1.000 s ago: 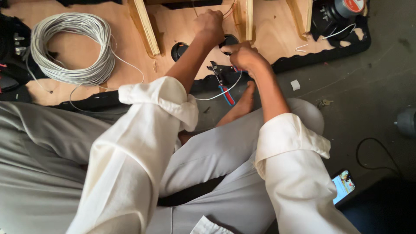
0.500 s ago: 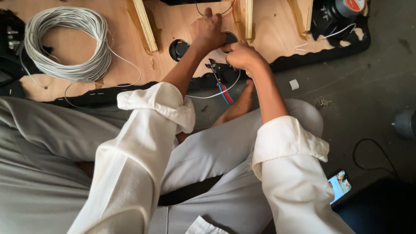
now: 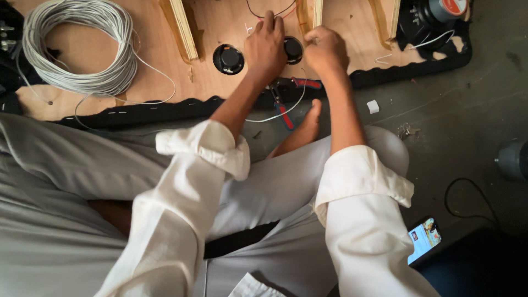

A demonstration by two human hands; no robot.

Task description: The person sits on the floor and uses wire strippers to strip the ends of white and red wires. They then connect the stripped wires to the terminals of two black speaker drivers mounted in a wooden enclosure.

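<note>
— Where are the hands?
— Both on the plywood board (image 3: 214, 33). The left hand (image 3: 265, 47) lies flat, fingers spread, touching a round black fitting (image 3: 292, 49); the right hand (image 3: 325, 50) is curled just beside it, grip hidden.
— Anything labelled?
— A tape roll (image 3: 451, 7) with an orange-red face, top right.

- A plywood board (image 3: 209, 33) lies across the far side, resting on the grey floor (image 3: 456, 137), its near edge trimmed in black.
- On the board, far left, lies a coil of grey cable (image 3: 77, 49), one loose strand trailing right.
- Wooden battens (image 3: 181, 27) stand fixed on the board, spaced from middle to right.
- A round black fitting (image 3: 228, 59) sits mid-board; a second one (image 3: 293, 49) lies just right of it.
- On the floor near the board's edge lie red-handled pliers (image 3: 286, 107) and a small white block (image 3: 373, 106).
- A lit phone (image 3: 424, 239) lies near right, beside a looped black cord (image 3: 467, 198).
</note>
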